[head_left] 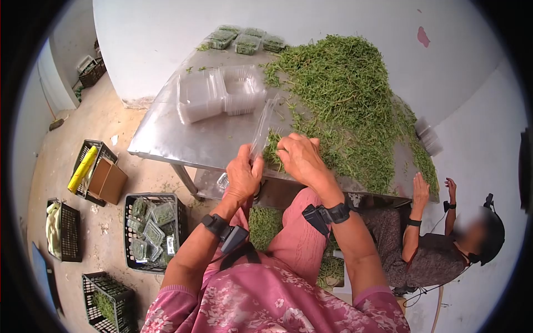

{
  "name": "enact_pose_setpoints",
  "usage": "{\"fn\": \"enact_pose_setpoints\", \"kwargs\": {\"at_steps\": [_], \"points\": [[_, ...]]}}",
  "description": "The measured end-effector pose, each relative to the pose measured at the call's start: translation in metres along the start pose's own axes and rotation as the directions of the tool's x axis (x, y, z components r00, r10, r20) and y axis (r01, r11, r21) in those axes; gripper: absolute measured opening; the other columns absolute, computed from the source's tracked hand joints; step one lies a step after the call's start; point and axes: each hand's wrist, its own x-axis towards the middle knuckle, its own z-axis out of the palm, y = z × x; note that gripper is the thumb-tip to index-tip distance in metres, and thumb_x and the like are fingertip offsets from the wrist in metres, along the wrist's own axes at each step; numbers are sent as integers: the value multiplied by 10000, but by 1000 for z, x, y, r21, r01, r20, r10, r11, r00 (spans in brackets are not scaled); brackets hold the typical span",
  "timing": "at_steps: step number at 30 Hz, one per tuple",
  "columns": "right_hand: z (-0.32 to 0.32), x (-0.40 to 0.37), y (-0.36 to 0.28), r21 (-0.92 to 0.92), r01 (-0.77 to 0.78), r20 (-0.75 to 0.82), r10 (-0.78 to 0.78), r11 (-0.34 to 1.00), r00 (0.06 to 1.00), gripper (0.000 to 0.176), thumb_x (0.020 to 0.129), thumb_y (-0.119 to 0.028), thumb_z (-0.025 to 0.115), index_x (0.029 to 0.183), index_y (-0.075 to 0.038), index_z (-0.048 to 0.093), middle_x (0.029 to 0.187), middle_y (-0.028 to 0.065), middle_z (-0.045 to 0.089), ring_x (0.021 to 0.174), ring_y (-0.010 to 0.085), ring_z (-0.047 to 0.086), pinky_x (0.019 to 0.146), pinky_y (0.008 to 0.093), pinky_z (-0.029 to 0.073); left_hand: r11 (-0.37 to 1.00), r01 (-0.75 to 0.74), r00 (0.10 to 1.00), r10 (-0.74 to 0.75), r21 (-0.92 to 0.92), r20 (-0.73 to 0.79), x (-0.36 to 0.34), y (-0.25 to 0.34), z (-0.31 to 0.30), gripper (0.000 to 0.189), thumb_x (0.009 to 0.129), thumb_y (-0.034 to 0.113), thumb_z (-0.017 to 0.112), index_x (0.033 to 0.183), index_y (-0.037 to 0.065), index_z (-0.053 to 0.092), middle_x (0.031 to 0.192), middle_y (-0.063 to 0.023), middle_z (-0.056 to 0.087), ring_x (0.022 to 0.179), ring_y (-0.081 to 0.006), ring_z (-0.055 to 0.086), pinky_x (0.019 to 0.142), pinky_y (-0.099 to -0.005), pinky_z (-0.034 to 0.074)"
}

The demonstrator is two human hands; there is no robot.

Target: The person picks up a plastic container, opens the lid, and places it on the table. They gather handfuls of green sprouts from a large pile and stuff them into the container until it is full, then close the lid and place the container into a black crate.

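Note:
My left hand is closed on the near edge of a clear plastic clamshell box, whose raised lid stands tilted at the table's front edge. Green leafy sprigs show just right of the lid. My right hand is over these sprigs with its fingers curled into them; its fingertips are partly hidden. A large heap of the same greens covers the right side of the metal table. Left of the box stand two stacks of nested clear boxes.
Several filled boxes sit at the table's far edge. A black crate of filled boxes stands on the floor at left, near other crates. At right sits a co-worker, hands raised by the table. More clear boxes are at the right edge.

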Motion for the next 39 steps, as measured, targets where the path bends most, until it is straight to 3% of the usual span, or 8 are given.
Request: {"fn": "enact_pose_setpoints", "kwargs": {"at_steps": [4, 7, 10, 13, 16, 25, 31, 39], "points": [[21, 1, 0, 28, 115, 123, -117, 993, 985, 78, 817, -132, 633, 850, -62, 645, 889, 122, 609, 907, 316, 583, 773, 457, 377, 1000, 8, 1000, -8, -14, 5, 0, 1, -1, 215, 889, 207, 598, 1013, 36, 559, 635, -164, 586, 555, -357, 587, 532, -426, 448], [37, 4, 6, -79, 114, 96, -106, 990, 990, 72, 816, -126, 620, 830, -57, 637, 885, 130, 609, 894, 322, 585, 756, 465, 386, 1000, 11, 1000, -11, -17, 0, 0, 1, -1, 218, 887, 209, 602, 1011, 35, 559, 643, -166, 589, 557, -357, 587, 532, -424, 448], [42, 7, 11, -133, 54, -34, -59, 990, 998, 63, 813, -120, 616, 810, -58, 629, 874, 136, 610, 885, 326, 587, 751, 472, 390, 998, 61, 998, -60, -17, 37, 1, 4, -4, 222, 886, 214, 605, 1012, 37, 561, 658, -171, 598, 565, -362, 591, 534, -423, 451], [33, 9, 7, -176, -47, 68, 60, 983, 996, 131, 809, -112, 645, 929, -68, 669, 911, 126, 626, 931, 306, 587, 790, 419, 361, 999, 41, 999, -41, -22, 14, 0, 4, -4, 219, 886, 215, 605, 1011, 41, 563, 660, -174, 601, 569, -362, 593, 535, -422, 452], [32, 5, 10, -71, -56, 33, 59, 996, 998, 98, 825, -113, 626, 904, -69, 663, 881, 115, 630, 904, 310, 596, 783, 419, 360, 996, 86, 995, -85, -2, 49, 0, 3, -4, 271, 850, 218, 605, 1059, 51, 558, 700, -182, 637, 654, -388, 635, 616, -458, 486], [12, 10, 0, 52, -1, -141, 8, 999, 990, 85, 839, -87, 600, 921, -70, 615, 857, 89, 645, 862, 292, 616, 774, 388, 366, 994, 111, 990, -112, 15, 89, 0, 6, -7, 267, 851, 198, 592, 1069, 52, 544, 694, -184, 634, 658, -388, 635, 617, -458, 486], [10, 7, -5, 15, 61, -161, -58, 998, 985, 105, 838, -77, 599, 942, -72, 605, 879, 93, 651, 859, 302, 620, 761, 391, 372, 995, 95, 993, -96, 10, 74, 0, 6, -7, 261, 853, 196, 586, 1067, 52, 546, 702, -186, 637, 661, -392, 635, 619, -458, 487], [30, -4, 9, 190, 74, 125, -99, 979, 987, 70, 842, -73, 586, 865, -16, 619, 840, 144, 635, 819, 355, 606, 728, 429, 453, 995, 104, 991, -105, 7, 87, -1, 6, -8, 259, 856, 206, 591, 1060, 52, 548, 708, -188, 639, 669, -395, 636, 621, -459, 490]]}}
